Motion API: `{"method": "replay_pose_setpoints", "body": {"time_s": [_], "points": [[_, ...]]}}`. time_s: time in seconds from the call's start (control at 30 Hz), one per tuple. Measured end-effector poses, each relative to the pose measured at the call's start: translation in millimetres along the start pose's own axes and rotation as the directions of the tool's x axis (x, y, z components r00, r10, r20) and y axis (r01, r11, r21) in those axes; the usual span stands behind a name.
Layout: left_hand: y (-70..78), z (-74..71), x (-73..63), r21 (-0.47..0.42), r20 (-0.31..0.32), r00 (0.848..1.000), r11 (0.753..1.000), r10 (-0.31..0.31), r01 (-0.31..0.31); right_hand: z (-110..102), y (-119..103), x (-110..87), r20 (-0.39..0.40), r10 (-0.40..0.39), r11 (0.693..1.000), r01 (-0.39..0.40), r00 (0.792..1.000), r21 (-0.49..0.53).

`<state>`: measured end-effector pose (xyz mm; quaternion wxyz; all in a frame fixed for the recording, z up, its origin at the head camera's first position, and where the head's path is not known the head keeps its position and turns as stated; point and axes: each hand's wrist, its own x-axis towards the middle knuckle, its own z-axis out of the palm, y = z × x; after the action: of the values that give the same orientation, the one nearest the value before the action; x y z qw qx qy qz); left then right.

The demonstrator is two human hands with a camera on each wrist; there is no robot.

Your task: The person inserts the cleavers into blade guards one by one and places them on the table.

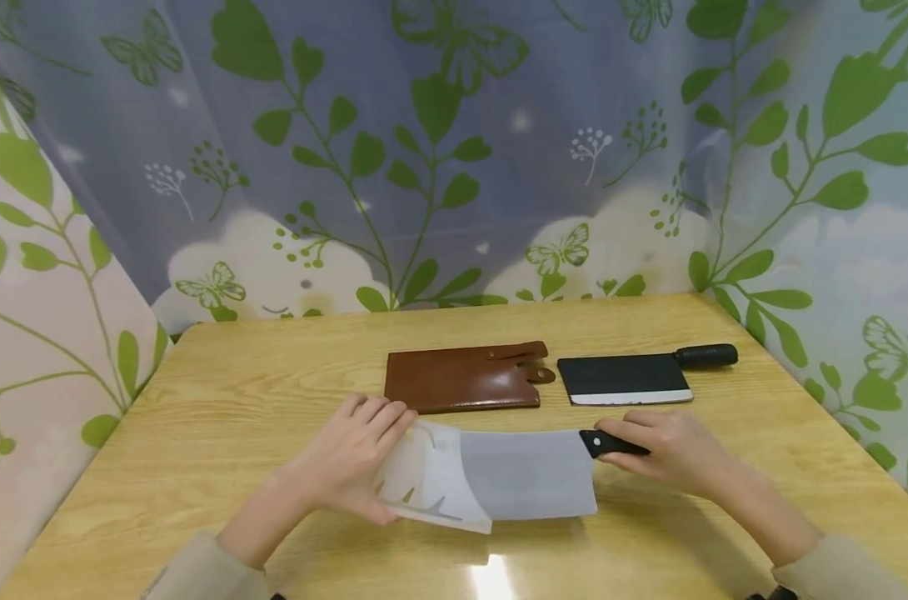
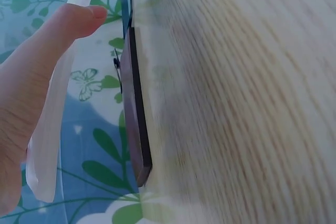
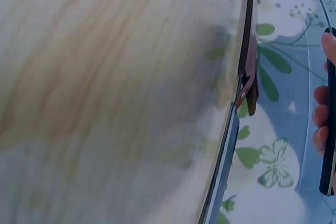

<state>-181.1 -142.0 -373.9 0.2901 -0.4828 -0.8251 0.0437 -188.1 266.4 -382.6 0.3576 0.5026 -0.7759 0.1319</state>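
Observation:
A cleaver with a grey blade (image 1: 532, 475) is held above the table, its left part inside a whitish, see-through blade cover (image 1: 454, 479). My left hand (image 1: 356, 458) grips the cover's left end, fingers over the top edge and thumb at the lower edge. In the left wrist view the thumb (image 2: 79, 22) lies against the pale cover (image 2: 55, 114). My right hand (image 1: 667, 450) is wrapped round the cleaver's black handle (image 1: 596, 442). The right wrist view catches only fingertips (image 3: 321, 114) curled on that handle (image 3: 332, 93) at its right edge.
A brown leather sheath (image 1: 454, 379) with strap ends lies flat behind the cover. To its right rests a second cleaver (image 1: 622, 375), black-bladed with a bright edge and black handle. The wood-grain table (image 1: 236, 392) meets a leaf-printed curtain (image 1: 334, 208) at the back and sides.

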Motion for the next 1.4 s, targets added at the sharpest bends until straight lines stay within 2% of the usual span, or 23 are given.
{"method": "replay_pose_setpoints", "body": {"time_s": [0.33,0.7,0.9,1.4], "points": [[7.5,1.7,6.1,0.006,-0.017,0.999,0.999,-0.040,0.040,7.8,-10.6,15.8,-0.002,0.029,1.000,-0.029,1.000,-0.005],[18.9,4.3,19.2,0.037,0.024,0.997,0.996,-0.077,0.076,16.4,-23.5,31.7,0.043,0.105,0.994,-0.105,0.994,-0.007],[23.7,5.2,24.2,0.044,0.031,0.996,0.995,-0.086,0.084,23.2,-29.7,38.1,0.039,0.124,0.992,-0.124,0.992,0.005],[27.0,5.2,26.4,0.068,0.022,0.994,0.992,-0.104,0.102,31.7,-36.7,43.9,0.037,0.140,0.990,-0.140,0.989,0.001]]}}
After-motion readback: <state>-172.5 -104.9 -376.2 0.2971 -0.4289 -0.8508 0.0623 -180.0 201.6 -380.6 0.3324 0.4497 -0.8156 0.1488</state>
